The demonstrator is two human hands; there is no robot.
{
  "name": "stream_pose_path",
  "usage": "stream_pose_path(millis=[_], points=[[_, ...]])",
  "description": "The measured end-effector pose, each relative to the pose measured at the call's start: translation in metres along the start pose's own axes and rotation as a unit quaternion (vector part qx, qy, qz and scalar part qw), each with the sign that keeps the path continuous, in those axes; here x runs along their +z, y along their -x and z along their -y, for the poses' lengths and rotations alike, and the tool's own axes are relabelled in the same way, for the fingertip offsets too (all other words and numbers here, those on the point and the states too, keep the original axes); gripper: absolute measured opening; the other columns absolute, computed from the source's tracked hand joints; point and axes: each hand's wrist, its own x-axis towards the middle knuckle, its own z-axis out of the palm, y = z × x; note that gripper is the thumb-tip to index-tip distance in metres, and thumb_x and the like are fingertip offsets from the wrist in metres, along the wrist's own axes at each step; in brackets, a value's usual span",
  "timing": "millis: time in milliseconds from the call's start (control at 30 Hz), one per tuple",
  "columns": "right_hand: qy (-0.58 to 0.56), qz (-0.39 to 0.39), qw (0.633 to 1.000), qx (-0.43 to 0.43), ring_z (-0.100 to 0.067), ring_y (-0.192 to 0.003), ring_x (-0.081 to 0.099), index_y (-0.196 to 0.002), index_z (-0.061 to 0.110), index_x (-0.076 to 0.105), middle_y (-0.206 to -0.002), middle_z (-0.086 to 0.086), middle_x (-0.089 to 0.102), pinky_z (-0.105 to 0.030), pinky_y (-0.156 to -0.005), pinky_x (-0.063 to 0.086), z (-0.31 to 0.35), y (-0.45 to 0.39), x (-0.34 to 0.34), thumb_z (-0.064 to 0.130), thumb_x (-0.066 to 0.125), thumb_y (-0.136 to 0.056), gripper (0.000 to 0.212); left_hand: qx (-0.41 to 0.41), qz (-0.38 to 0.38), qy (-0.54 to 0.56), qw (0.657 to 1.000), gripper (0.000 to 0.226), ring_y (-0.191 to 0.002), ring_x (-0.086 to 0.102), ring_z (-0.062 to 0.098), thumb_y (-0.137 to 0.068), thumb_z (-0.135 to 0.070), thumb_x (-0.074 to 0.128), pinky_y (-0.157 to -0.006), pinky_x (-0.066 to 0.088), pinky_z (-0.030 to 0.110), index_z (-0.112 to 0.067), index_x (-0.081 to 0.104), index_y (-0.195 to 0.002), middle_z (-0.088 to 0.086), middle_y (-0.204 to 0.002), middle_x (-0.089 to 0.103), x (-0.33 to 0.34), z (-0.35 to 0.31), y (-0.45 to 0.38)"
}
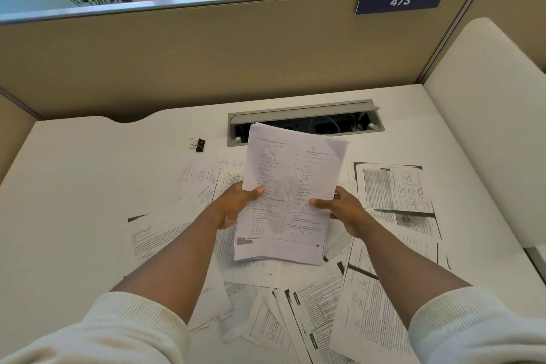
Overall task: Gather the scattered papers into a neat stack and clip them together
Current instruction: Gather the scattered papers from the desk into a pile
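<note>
A sheaf of printed papers (291, 168) stands lifted above the desk, its edges slightly fanned at the top right. My left hand (236, 205) grips its left edge, thumb on the front page. My right hand (342, 210) grips the right edge the same way. Several loose printed sheets (384, 304) lie scattered over the white desk (74, 186) beneath and around my arms. A black binder clip (198, 145) lies on the desk to the upper left of the sheaf, apart from both hands.
An open grey cable tray (304, 114) with cables is set into the desk behind the sheaf. A tan partition (206, 56) with a "473" tag (400, 0) closes the back. A cream chair back (487, 127) stands at the right.
</note>
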Motion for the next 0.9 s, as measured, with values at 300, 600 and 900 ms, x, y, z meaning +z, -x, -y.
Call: stream_pose_path(millis=[300,600,900], points=[[-0.059,0.028,0.995,-0.080,-0.028,-0.103,0.068,-0.116,0.010,0.062,-0.111,-0.007,0.072,-0.043,-0.088,0.057,0.033,0.006,0.017,0.001,0.081,-0.071,0.050,0.078,-0.064,-0.041,0.994,0.037,-0.105,0.070,0.028,-0.091,-0.027,0.070,-0.088,0.059,0.049,-0.014,0.064,-0.125,0.009,-0.116,0.073,0.001,-0.017,0.003],[0.012,-0.022,0.976,-0.215,-0.018,-0.099,0.063,-0.119,0.021,0.053,-0.110,-0.004,0.064,-0.030,-0.072,0.057,0.073,0.014,0.039,0.001,0.072,-0.079,0.050,0.193,-0.136,-0.003,0.972,0.034,-0.096,0.069,0.013,-0.082,-0.011,0.079,-0.071,0.061,0.033,-0.015,0.067,-0.114,0.000,-0.108,0.073,0.006,-0.043,0.009],[0.093,-0.020,0.976,-0.198,-0.027,-0.103,0.062,-0.114,0.015,0.056,-0.110,-0.005,0.065,-0.037,-0.081,0.056,0.045,0.017,0.032,0.004,0.060,-0.090,0.027,0.157,-0.128,-0.040,0.978,0.036,-0.100,0.068,0.019,-0.080,-0.015,0.082,-0.071,0.059,0.033,-0.017,0.068,-0.113,0.003,-0.109,0.073,0.005,-0.022,0.010]])
